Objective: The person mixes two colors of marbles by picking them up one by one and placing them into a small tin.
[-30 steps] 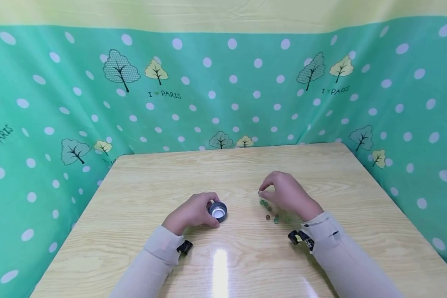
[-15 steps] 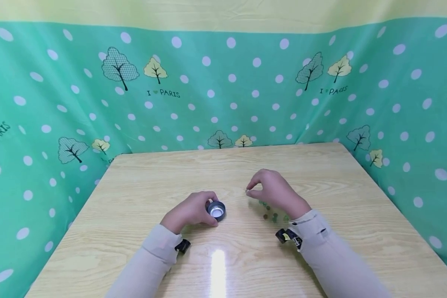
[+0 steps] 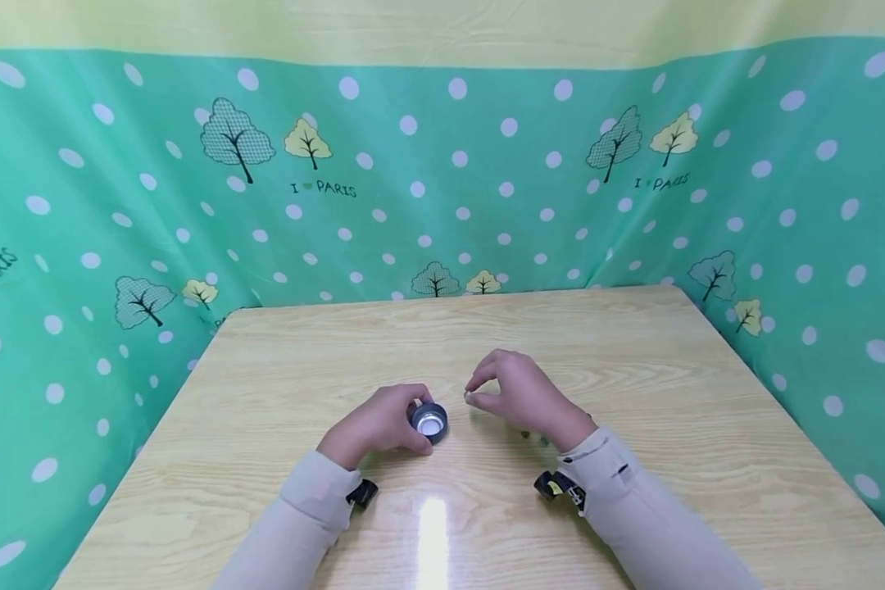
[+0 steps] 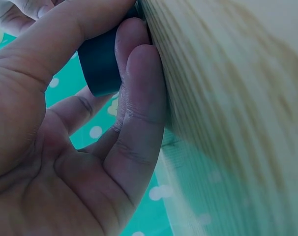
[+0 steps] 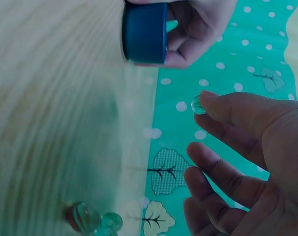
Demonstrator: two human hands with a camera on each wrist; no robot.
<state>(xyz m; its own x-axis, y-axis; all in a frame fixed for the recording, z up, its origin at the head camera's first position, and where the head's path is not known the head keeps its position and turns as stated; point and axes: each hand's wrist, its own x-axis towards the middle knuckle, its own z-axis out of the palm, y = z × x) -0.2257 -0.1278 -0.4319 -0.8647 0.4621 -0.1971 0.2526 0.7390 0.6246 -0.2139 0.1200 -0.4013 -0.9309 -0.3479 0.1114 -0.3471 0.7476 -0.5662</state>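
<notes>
My left hand (image 3: 376, 424) grips a small dark-blue round cup (image 3: 443, 419) from its left side, thumb on the near side and fingers behind. The cup stands mouth up on the table, its silvery inside facing me; its smooth outer wall (image 5: 145, 33) shows in the right wrist view. Just right of it, my right hand (image 3: 525, 395) pinches a clear glass marble (image 5: 196, 105) between thumb and index finger, above the tabletop. Under that hand lie a brown marble (image 3: 525, 435) and a green marble (image 3: 543, 441); the hand hides others behind it.
The wood-grain table (image 3: 310, 352) spreads around both hands, with a bright light reflection near its front. A green dotted curtain (image 3: 383, 164) with printed trees closes off the back and both sides.
My right hand has moved left from the loose marbles toward the cup, carrying the pinched marble. My left hand and the cup have stayed in place.
</notes>
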